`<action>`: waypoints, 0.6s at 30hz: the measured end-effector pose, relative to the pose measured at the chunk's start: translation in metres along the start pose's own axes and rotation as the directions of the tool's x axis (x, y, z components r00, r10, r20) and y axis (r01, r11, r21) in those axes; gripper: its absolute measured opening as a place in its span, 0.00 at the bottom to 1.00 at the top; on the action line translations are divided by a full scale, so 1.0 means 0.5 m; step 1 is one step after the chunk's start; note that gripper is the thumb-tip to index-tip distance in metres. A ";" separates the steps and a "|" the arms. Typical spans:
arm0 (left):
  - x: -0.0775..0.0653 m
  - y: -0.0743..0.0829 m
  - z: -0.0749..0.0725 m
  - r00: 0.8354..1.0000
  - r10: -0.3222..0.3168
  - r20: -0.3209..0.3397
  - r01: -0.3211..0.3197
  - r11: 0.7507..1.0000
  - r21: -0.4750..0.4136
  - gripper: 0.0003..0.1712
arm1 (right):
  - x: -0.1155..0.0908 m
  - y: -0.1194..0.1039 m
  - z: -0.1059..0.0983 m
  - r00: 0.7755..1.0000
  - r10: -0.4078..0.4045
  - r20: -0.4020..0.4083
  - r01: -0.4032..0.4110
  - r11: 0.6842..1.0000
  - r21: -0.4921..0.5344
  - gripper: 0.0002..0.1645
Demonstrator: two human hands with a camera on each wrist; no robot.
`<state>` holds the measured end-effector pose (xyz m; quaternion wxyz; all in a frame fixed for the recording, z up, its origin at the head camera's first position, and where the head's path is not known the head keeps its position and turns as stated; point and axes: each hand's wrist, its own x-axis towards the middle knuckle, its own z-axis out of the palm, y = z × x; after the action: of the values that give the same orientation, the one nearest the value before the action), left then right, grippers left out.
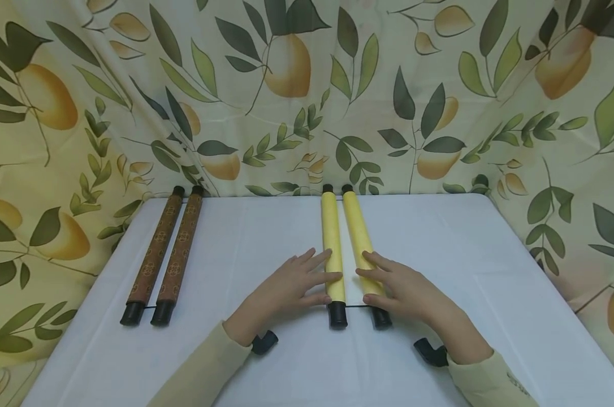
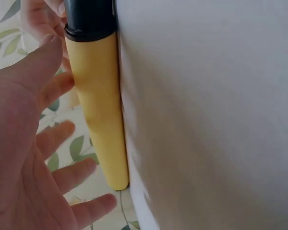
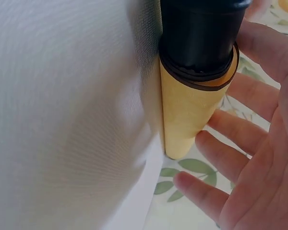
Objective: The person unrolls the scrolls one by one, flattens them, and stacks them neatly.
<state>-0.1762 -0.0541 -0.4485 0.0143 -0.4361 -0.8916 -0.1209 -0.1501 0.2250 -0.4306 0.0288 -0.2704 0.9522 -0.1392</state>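
Note:
A scroll with two yellow rolls lies lengthwise on the table, black knobs on its roller ends. My left hand (image 1: pixel 294 285) is at the left yellow roll (image 1: pixel 331 223), fingers spread and fingertips overlapping it in the head view. Over the lower part of the right yellow roll (image 1: pixel 356 223) reaches my right hand (image 1: pixel 409 288), its fingers likewise spread. In the left wrist view the fingers stand beside the yellow roll (image 2: pixel 98 105), not wrapped round it. The right wrist view has extended fingers along the other yellow roll (image 3: pixel 185 115), below its black knob (image 3: pixel 201 38).
Left on the white table (image 1: pixel 266 232) lies a second scroll with two brown patterned rolls (image 1: pixel 156 254) (image 1: pixel 182 249) and black knobs. A fruit-and-leaf patterned cloth (image 1: pixel 307 130) hangs behind the table's far edge. Black wrist mounts (image 1: pixel 265 342) (image 1: pixel 430 351) sit under both wrists.

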 end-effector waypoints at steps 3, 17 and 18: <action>0.001 0.005 0.000 1.000 -0.003 0.019 0.003 1.000 0.003 0.30 | 0.000 0.000 0.000 1.000 -0.014 -0.010 0.014 1.000 -0.008 0.33; -0.004 0.013 -0.003 0.999 -0.035 0.034 0.035 0.999 0.022 0.28 | -0.005 0.008 -0.004 1.000 0.001 -0.016 -0.001 0.999 -0.033 0.31; -0.004 0.012 -0.004 0.999 -0.038 0.032 0.038 0.999 0.018 0.28 | -0.006 0.009 -0.005 1.000 0.006 -0.015 -0.007 0.999 -0.032 0.31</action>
<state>-0.1705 -0.0527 -0.4456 0.0014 -0.4208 -0.9009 -0.1062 -0.1503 0.2306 -0.4296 0.0179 -0.2666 0.9554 -0.1259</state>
